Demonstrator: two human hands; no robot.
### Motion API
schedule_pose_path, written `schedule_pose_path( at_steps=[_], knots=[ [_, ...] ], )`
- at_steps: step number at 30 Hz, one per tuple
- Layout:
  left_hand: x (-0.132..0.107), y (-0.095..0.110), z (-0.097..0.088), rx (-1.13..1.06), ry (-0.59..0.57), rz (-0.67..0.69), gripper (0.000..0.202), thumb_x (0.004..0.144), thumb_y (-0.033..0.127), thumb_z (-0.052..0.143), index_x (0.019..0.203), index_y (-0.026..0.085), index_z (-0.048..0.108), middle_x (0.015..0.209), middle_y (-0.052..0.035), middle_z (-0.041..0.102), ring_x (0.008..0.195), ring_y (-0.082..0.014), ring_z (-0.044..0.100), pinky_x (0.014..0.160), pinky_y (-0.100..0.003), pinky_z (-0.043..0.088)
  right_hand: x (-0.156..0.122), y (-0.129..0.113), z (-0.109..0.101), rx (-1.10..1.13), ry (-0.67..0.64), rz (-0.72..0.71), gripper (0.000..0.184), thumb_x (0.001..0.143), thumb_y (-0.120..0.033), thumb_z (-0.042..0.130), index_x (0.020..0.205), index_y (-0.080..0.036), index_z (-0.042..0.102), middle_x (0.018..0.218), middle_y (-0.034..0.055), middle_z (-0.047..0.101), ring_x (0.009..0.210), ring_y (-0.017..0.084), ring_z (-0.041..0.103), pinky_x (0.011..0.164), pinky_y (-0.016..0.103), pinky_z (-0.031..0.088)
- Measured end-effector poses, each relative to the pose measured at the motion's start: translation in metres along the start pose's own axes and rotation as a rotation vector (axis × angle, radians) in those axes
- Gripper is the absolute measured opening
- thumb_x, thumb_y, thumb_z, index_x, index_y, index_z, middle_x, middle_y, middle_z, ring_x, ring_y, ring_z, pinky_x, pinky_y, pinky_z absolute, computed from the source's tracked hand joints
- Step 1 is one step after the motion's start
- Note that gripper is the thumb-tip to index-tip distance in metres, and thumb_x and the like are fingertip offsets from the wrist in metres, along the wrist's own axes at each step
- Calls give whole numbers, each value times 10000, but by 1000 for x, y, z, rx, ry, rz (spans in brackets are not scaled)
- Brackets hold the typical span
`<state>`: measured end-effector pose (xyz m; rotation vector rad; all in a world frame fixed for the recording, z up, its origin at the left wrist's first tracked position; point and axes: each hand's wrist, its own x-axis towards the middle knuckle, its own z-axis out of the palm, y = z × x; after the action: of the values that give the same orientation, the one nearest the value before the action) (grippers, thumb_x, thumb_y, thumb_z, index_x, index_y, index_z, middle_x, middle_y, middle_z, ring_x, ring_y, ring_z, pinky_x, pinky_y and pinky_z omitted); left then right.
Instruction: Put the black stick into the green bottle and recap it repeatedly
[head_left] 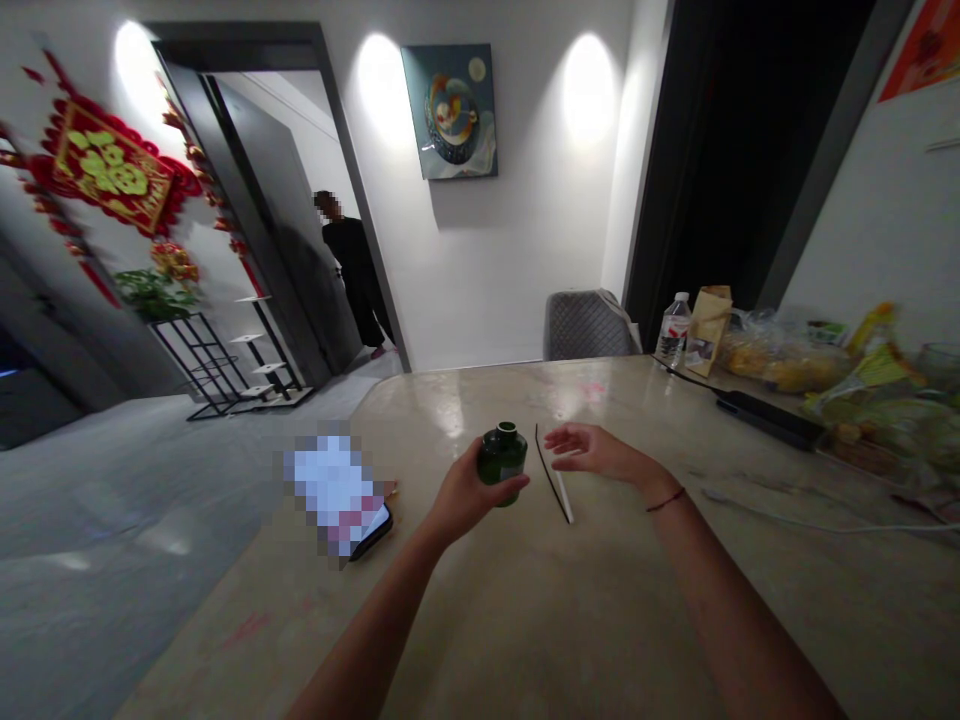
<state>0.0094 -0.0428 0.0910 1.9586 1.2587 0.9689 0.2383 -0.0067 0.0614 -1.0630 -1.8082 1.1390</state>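
Note:
My left hand (472, 493) is wrapped round a small dark green glass bottle (501, 452) with an uncapped mouth, held upright over the table (480, 620). Part of a pale label shows above my thumb. To its right, my right hand (589, 450) hovers with its fingers apart and nothing in them. Between the hands, a thin black stick (550, 472) lies on the tabletop. Close beside it is a slim white stick (565, 497), its far end partly behind my right hand.
A phone (375, 530) with a lit, blurred screen lies at left. On the right are a black elongated device (769, 418), a white cable (810, 524), a water bottle (673, 328), a paper bag (709, 330) and bagged food (787, 355). A grey chair (589, 325) stands behind. A person (352, 265) is in the doorway.

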Motion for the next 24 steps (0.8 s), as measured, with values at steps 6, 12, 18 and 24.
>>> schedule_pose_path(
  at_steps=[6, 12, 18, 24],
  knots=[
    [2, 9, 0, -243, 60, -39, 521, 672, 429, 623, 1087, 163, 456, 1060, -78, 601, 973, -222, 567, 842, -354, 454, 0, -31, 41, 217, -231, -44, 515, 597, -275, 724, 1056, -167, 518, 1030, 66, 608, 928, 160, 592, 827, 340, 479],
    [0, 7, 4, -320, 103, 3, 457, 745, 388, 545, 1114, 172, 383, 1097, -75, 571, 1031, -204, 534, 906, -362, 416, 12, -32, 67, 268, -54, -95, 524, 544, -314, 761, 995, -178, 532, 1011, 54, 601, 838, 156, 602, 767, 320, 496],
    [4, -6, 1, -186, 117, 15, 531, 715, 397, 591, 1153, 183, 381, 1109, -89, 564, 998, -197, 554, 876, -369, 431, 19, -16, 76, 160, 36, -105, 527, 547, -371, 750, 989, -174, 543, 998, 68, 618, 855, 186, 603, 749, 334, 486],
    [15, -40, 5, -145, 160, -91, 595, 565, 363, 728, 1088, 190, 503, 1033, -89, 611, 907, -223, 599, 768, -361, 474, 19, 0, 83, -60, 225, -83, 555, 530, -350, 753, 1003, -164, 531, 972, 77, 641, 918, 205, 593, 797, 343, 445]
  ],
)
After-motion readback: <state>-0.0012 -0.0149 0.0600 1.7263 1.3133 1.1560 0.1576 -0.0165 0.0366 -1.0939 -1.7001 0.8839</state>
